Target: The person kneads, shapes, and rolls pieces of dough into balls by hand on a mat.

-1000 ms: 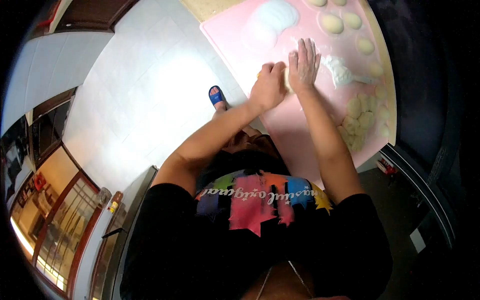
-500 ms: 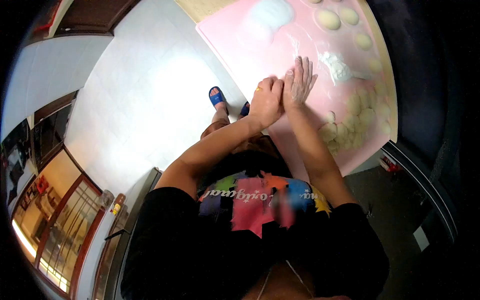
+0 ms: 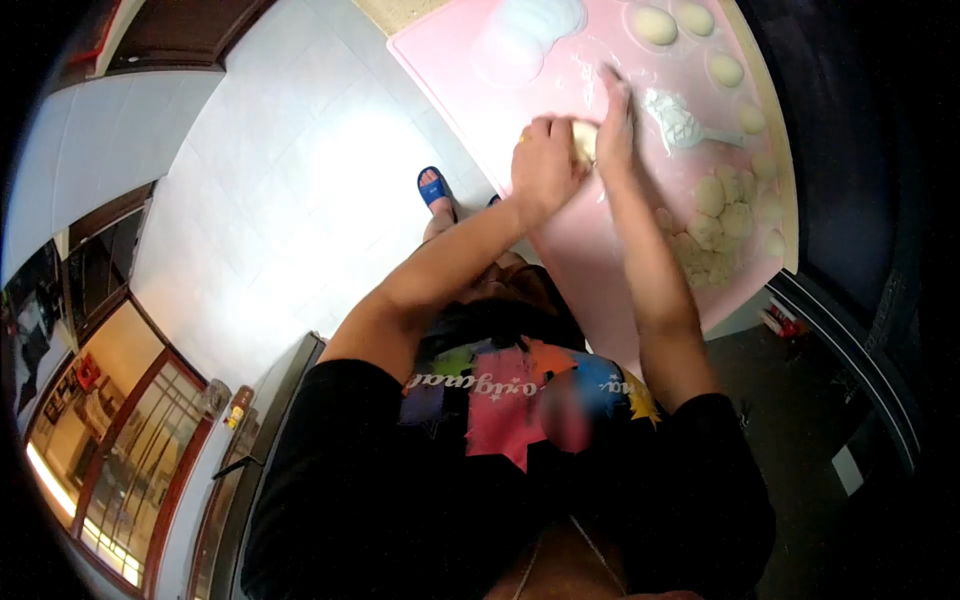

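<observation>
My left hand, with a yellow ring, curls its fingers round the left side of a pale dough piece on the pink mat. Against the dough's right side is my right hand, turned on edge with its fingers stretched out and slightly blurred. Right of it lies a heap of white flour with a spoon-like handle reaching rightward. Several smooth dough balls sit along the mat's far right. A cluster of floured dough pieces lies nearer, right of my right forearm.
Pale round shapes lie near the mat's far edge. A light tabletop edge shows beside the mat. Below left, a foot in a blue slipper stands on the white floor. A dark surface borders the right side.
Both hands have moved farther up the mat since half a second ago. The right hand has turned from flat to edge-on, and the dough between the hands now shows.
</observation>
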Demonstrator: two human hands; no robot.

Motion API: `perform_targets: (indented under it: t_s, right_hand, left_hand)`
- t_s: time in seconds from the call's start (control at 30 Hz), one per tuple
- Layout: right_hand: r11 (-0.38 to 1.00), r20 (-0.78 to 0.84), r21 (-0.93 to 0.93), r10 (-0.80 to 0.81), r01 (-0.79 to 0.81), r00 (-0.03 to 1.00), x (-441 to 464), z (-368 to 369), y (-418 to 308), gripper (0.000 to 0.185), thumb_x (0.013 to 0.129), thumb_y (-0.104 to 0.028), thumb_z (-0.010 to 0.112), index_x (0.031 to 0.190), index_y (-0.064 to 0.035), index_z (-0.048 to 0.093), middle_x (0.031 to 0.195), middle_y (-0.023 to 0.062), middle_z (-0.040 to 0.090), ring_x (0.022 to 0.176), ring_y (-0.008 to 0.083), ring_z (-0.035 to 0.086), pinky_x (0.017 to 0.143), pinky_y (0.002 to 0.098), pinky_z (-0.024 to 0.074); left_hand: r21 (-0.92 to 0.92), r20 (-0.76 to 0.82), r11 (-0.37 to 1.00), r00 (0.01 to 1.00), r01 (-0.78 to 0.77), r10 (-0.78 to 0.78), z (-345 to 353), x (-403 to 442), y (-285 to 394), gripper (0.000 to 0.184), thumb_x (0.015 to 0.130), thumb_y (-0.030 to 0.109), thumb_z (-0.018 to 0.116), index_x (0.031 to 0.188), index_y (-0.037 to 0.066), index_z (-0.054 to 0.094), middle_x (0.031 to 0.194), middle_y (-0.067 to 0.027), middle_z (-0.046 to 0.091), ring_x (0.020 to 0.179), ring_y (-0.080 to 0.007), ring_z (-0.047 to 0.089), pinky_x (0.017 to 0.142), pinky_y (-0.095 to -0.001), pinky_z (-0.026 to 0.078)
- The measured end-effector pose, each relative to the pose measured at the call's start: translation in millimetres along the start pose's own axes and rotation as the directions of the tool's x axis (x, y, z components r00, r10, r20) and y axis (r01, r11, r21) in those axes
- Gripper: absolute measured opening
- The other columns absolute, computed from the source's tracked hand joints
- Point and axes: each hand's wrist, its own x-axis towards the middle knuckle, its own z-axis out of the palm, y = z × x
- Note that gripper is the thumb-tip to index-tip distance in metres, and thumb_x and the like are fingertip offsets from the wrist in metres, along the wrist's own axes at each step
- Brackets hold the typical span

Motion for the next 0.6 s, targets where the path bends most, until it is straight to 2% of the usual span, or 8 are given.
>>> perform_targets:
  t_s: [0.03,0.07,0.13,0.17,0.3,0.43,0.5,0.6]
  right_hand:
    - [0.993,-0.065,0.057,0.103,-0.100,0.993,-16.2,-2.9,-6.1,0.058,0.105,-0.042,0.029,0.148,-0.0064,0.045,0.157,0.0171,0.038,0.148,0.0327,0.029,0.122,0.0505,0.0164]
    - [0.974,-0.122,0.121,0.208,-0.193,0.971,-29.4,-4.5,-7.7,0.058,0.105,-0.041,0.030,0.147,-0.0053,0.046,0.156,0.0166,0.039,0.148,0.0325,0.029,0.122,0.0500,0.0162]
    - [0.984,-0.109,-0.137,0.100,-0.114,0.989,-57.2,3.4,-6.9,0.057,0.101,-0.039,0.041,0.149,-0.0075,0.044,0.157,0.0177,0.037,0.149,0.0336,0.027,0.122,0.0539,0.0136]
    - [0.981,-0.088,-0.162,0.097,-0.111,0.991,-55.0,4.8,-9.6,0.060,0.098,-0.038,0.047,0.149,-0.0089,0.042,0.158,0.0172,0.035,0.150,0.0336,0.025,0.121,0.0580,0.0119]
    - [0.958,-0.035,-0.282,-0.065,0.053,0.997,-16.7,0.5,-8.1,0.058,0.097,-0.040,0.049,0.147,-0.0097,0.044,0.159,0.0153,0.034,0.150,0.0333,0.025,0.120,0.0599,0.0145]
    - [0.926,0.022,-0.317,-0.210,0.206,0.977,29.8,2.4,7.0,0.064,0.097,-0.046,0.049,0.149,-0.0096,0.041,0.159,0.0164,0.032,0.149,0.0325,0.025,0.119,0.0591,0.0168]
    - [0.909,0.072,-0.336,-0.235,0.245,0.969,38.5,3.6,10.2,0.061,0.099,-0.045,0.046,0.150,-0.0114,0.040,0.159,0.0168,0.031,0.149,0.0325,0.026,0.119,0.0596,0.0162]
    - [0.871,0.117,-0.409,-0.245,0.271,0.963,41.1,15.6,24.5,0.066,0.100,-0.051,0.040,0.151,-0.0078,0.039,0.158,0.0170,0.035,0.148,0.0349,0.028,0.120,0.0552,0.0192]
  left_hand:
    - [0.032,-0.064,0.995,0.993,-0.098,0.099,8.6,-12.1,-7.0,0.063,0.075,0.012,0.075,0.133,0.004,0.051,0.130,-0.0240,0.051,0.118,-0.0415,0.053,0.099,-0.0474,0.045]
    - [0.030,-0.064,0.995,0.993,-0.100,0.102,13.5,-22.3,-11.1,0.063,0.075,0.012,0.075,0.133,0.004,0.051,0.130,-0.0240,0.051,0.118,-0.0415,0.053,0.099,-0.0474,0.045]
    - [0.043,-0.079,0.987,0.984,-0.158,0.161,9.8,-40.0,-14.8,0.065,0.075,0.010,0.073,0.135,0.002,0.048,0.130,-0.0261,0.049,0.120,-0.0418,0.051,0.099,-0.0475,0.045]
    - [-0.014,-0.028,0.988,0.988,-0.153,0.153,2.3,-40.8,-17.4,0.067,0.075,0.010,0.073,0.136,0.000,0.046,0.132,-0.0273,0.048,0.121,-0.0431,0.050,0.101,-0.0481,0.045]
    - [-0.150,0.064,0.984,0.992,-0.099,0.109,-21.9,-10.3,-25.3,0.066,0.075,0.011,0.073,0.135,0.000,0.047,0.131,-0.0283,0.048,0.125,-0.0435,0.048,0.105,-0.0461,0.047]
    - [-0.101,0.117,0.993,0.991,-0.053,0.065,-26.6,36.5,-15.6,0.064,0.076,0.013,0.074,0.134,0.001,0.050,0.132,-0.0267,0.050,0.124,-0.0422,0.050,0.102,-0.0455,0.049]
    - [-0.038,0.237,0.988,0.961,0.152,-0.139,-32.9,46.3,1.4,0.067,0.077,0.028,0.078,0.134,0.003,0.053,0.131,-0.0229,0.053,0.126,-0.0428,0.049,0.104,-0.0486,0.047]
    - [-0.021,0.226,0.984,0.959,0.177,-0.168,-27.6,37.3,11.0,0.065,0.077,0.023,0.077,0.134,0.003,0.053,0.129,-0.0226,0.054,0.125,-0.0420,0.049,0.104,-0.0478,0.047]
